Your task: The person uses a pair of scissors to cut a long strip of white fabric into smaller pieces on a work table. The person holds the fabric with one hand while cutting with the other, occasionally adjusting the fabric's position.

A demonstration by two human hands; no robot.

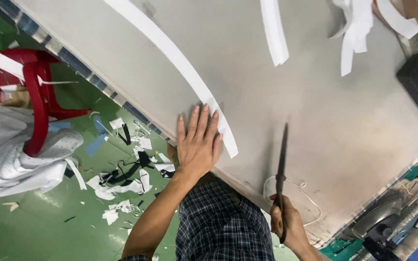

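Right hand [286, 224] gripping scissors [281, 164], long axis pointing away, blades together.

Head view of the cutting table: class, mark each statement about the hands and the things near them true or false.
1. The left hand lies flat on the long white strip. True.
2. The right hand holds scissors. True.
3. The scissors are cutting the strip. False: they are apart from it, over bare table.
4. A blue chair stands on the floor. False: the chair is red.
5. Scraps litter the green floor. True.
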